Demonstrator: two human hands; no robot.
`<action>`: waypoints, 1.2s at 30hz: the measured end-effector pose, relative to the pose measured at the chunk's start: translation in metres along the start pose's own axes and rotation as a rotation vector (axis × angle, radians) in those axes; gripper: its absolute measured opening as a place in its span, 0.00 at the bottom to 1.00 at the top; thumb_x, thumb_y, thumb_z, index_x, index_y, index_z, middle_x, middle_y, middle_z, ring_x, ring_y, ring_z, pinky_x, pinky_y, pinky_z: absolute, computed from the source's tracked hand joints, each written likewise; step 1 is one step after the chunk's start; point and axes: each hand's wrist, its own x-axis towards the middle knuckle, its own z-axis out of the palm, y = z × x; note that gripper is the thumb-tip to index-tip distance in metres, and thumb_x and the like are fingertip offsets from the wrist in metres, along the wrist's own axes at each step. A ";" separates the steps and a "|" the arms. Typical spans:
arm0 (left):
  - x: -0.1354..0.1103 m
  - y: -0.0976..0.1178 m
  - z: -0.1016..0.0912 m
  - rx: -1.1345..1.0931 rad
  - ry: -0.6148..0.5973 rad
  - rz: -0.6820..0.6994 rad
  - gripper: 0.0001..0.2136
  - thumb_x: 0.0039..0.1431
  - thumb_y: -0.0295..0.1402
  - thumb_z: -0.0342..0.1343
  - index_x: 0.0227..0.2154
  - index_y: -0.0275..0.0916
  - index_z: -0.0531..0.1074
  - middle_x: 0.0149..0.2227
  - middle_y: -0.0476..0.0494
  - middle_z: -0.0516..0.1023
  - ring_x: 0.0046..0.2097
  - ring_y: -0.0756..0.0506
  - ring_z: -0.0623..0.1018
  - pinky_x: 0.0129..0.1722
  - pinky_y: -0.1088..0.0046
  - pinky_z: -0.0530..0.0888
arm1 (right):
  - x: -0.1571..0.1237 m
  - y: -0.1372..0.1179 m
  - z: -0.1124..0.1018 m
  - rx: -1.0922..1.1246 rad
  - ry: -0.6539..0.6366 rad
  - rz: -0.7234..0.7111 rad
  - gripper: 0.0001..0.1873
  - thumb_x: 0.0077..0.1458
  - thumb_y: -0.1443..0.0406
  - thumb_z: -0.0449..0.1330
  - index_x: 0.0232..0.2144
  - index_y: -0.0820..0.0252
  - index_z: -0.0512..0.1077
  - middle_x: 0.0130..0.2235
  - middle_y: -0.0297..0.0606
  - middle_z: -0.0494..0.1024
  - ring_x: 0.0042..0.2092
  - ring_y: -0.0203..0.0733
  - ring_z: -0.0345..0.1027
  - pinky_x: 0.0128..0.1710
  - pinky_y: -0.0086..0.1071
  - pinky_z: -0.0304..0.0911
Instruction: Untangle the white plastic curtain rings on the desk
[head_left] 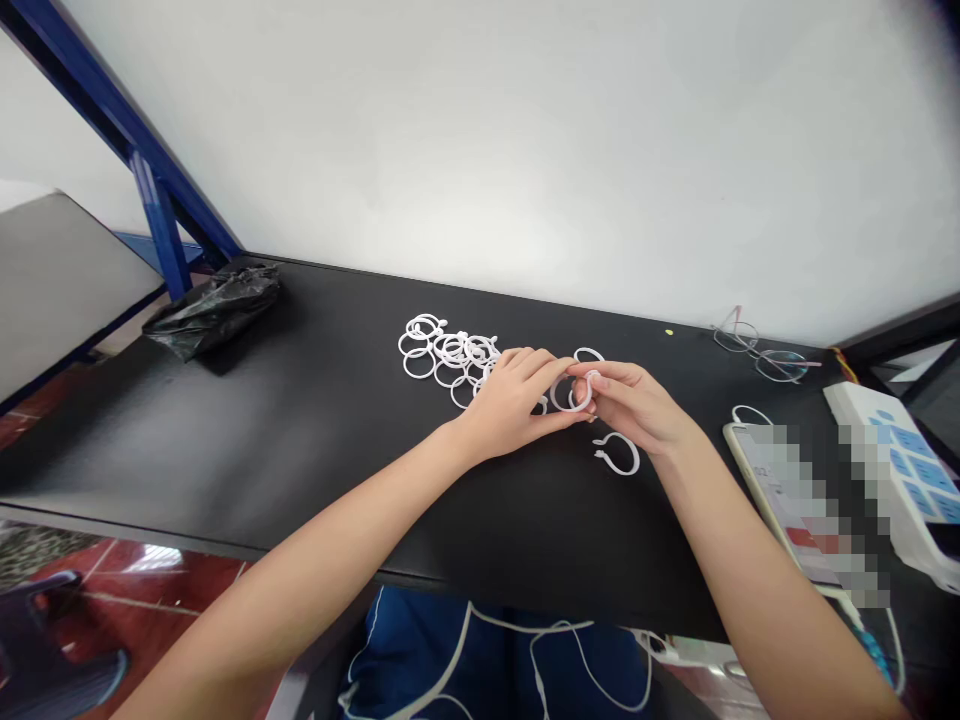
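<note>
Both of my hands meet over the black table around one white plastic ring (553,396) with a small clasp. The fingertips of my left hand (506,405) pinch its left side. My right hand (637,408) grips it near the clasp with thumb and fingers. Beside and partly beneath the left hand lies a pile of similar white rings (456,348). An open white ring (636,462) rests on the table just below the right hand. Another ring (589,352) shows behind the fingers, partly hidden.
The black table (315,420) stands against a pale wall. At its far left lies a crumpled black plastic bag (225,300). Eyeglasses (780,368), a phone (787,490) and a white power strip (870,430) are on the right. White cables (457,650) cross my lap.
</note>
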 end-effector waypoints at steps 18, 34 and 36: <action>0.006 0.004 -0.005 -0.342 0.104 -0.212 0.16 0.54 0.38 0.65 0.42 0.34 0.75 0.35 0.45 0.74 0.35 0.49 0.74 0.38 0.71 0.73 | 0.005 0.004 0.000 0.046 0.112 -0.083 0.10 0.45 0.59 0.72 0.32 0.53 0.80 0.29 0.32 0.81 0.25 0.31 0.70 0.28 0.27 0.68; 0.007 0.003 -0.007 -0.363 0.085 -0.240 0.13 0.54 0.37 0.64 0.39 0.35 0.76 0.31 0.47 0.72 0.33 0.50 0.73 0.36 0.72 0.72 | 0.006 0.007 0.008 0.042 0.227 -0.175 0.11 0.43 0.59 0.73 0.23 0.56 0.75 0.26 0.33 0.81 0.19 0.27 0.63 0.21 0.24 0.65; 0.007 0.002 -0.006 -0.363 0.085 -0.246 0.13 0.55 0.37 0.64 0.39 0.34 0.77 0.31 0.47 0.72 0.33 0.50 0.73 0.36 0.72 0.72 | 0.005 0.006 0.008 0.033 0.242 -0.165 0.11 0.43 0.60 0.73 0.23 0.56 0.75 0.26 0.33 0.82 0.18 0.28 0.65 0.20 0.24 0.65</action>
